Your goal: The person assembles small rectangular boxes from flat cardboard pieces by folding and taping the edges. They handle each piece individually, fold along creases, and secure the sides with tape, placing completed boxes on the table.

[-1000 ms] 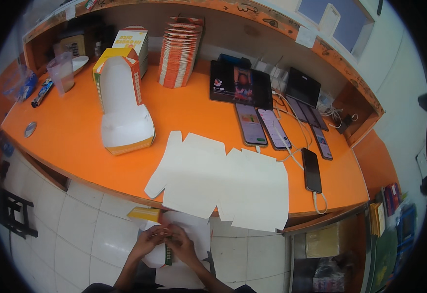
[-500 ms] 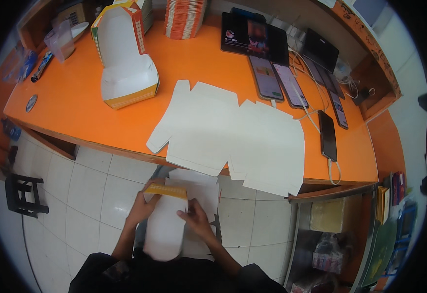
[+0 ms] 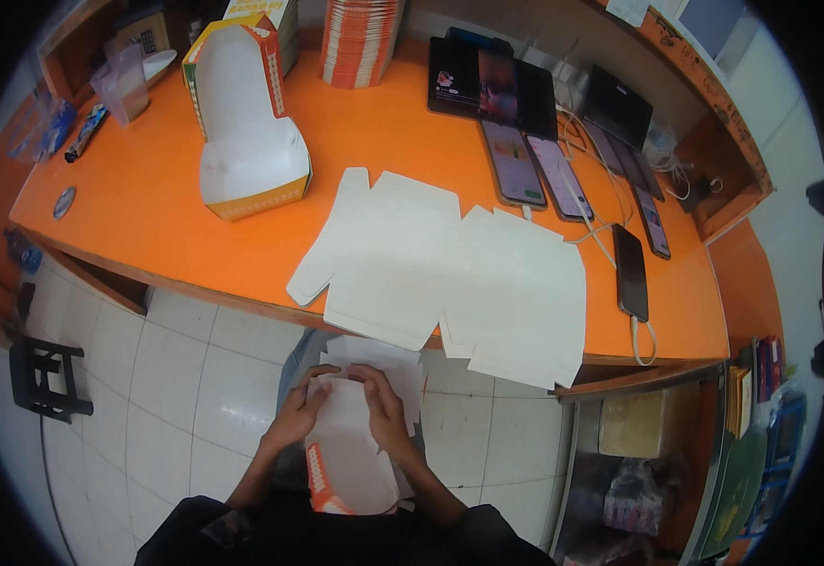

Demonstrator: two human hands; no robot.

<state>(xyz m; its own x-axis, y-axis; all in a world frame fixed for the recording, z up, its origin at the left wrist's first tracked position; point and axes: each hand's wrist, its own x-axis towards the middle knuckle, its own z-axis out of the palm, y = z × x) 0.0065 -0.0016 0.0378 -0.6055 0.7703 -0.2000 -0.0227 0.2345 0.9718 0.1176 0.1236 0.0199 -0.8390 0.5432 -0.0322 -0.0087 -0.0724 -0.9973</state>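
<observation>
In my lap is a partly folded cardboard food box [image 3: 348, 453], white inside, with an orange printed side showing near my body. My left hand [image 3: 301, 412] grips its far left corner, thumb on the inside. My right hand [image 3: 384, 407] holds the far right side, fingers curled over the edge. Beneath the box, flat white cardboard [image 3: 403, 363] lies across my legs. On the desk ahead, more flat cut cardboard blanks [image 3: 516, 274] lie white side up, overhanging the front edge. A finished-looking box [image 3: 252, 174] stands with its lid raised to their left.
An orange desk [image 3: 139, 226] spans the front. At its back stands a stack of folded cartons [image 3: 360, 42]. Phones and a tablet [image 3: 478, 80] with charging cables lie right. A plastic cup [image 3: 122, 90] stands left, a black stool [image 3: 49, 377] on the floor, a shelf [image 3: 634, 424] right.
The box in my hands has turned, so its orange printed side now shows near my body instead of a yellow one at the far end. My right hand has moved up to the far edge.
</observation>
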